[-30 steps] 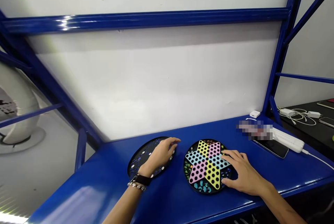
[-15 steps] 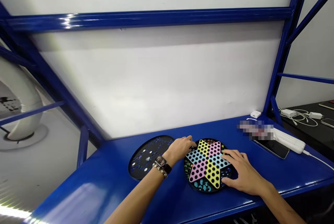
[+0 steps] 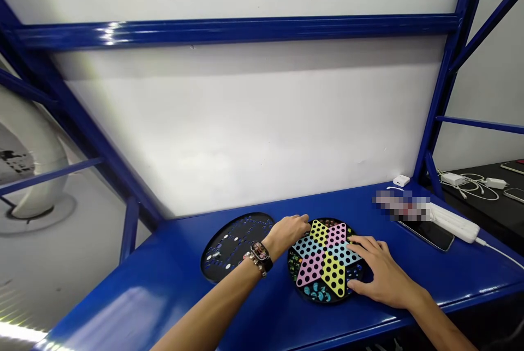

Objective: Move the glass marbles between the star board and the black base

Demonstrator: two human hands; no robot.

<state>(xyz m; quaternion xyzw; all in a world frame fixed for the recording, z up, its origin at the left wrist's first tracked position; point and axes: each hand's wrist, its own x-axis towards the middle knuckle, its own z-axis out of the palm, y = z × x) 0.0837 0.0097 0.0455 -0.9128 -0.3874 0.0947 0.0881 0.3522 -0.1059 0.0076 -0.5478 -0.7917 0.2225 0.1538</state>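
Note:
A round Chinese checkers board (image 3: pixel 326 250) with a yellow, pink and blue star lies on the blue table. Coloured glass marbles fill compartments around its star; teal marbles (image 3: pixel 317 291) show at the front. My left hand (image 3: pixel 290 231) is at the board's upper left edge with its fingers curled down together. Whatever its fingertips hold is hidden. My right hand (image 3: pixel 382 272) has its fingers spread, with fingertips and thumb touching the board's right side. Left of my left wrist lies a round black perforated disc (image 3: pixel 240 233), with a clear marble (image 3: pixel 216 255) on it.
On the right of the blue table (image 3: pixel 164 280) are a dark phone (image 3: pixel 428 232), a white power strip-like block (image 3: pixel 454 222) with a cable, and a small white box (image 3: pixel 401 180). Blue frame bars (image 3: pixel 245 30) and a white panel stand behind. White chargers (image 3: pixel 452 178) lie on a black surface.
The clear marble on the black disc has moved left. My left hand has shifted slightly right, its fingers more curled. My right hand stays at the board's right side.

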